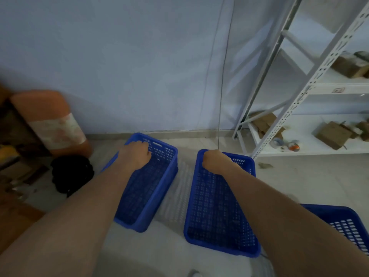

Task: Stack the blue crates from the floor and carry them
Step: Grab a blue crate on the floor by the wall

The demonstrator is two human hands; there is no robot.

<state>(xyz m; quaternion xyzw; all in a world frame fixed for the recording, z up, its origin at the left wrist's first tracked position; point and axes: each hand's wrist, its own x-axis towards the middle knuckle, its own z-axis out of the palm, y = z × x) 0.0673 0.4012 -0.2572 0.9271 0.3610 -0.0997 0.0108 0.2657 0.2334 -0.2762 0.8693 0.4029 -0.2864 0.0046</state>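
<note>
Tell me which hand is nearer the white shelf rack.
Right. The right hand holds the far rim of the middle crate, just left of the rack's front foot. The left hand holds the left crate, farther away.

Nothing could be read anywhere in the view. The orange container (54, 120) at far left wore a pale band (58, 129) around its body, but any printing on it was blurred beyond reading. A small tag (338, 90) sat on the front edge of the white shelf unit (311, 84) at right, too small and soft to make out.
</note>
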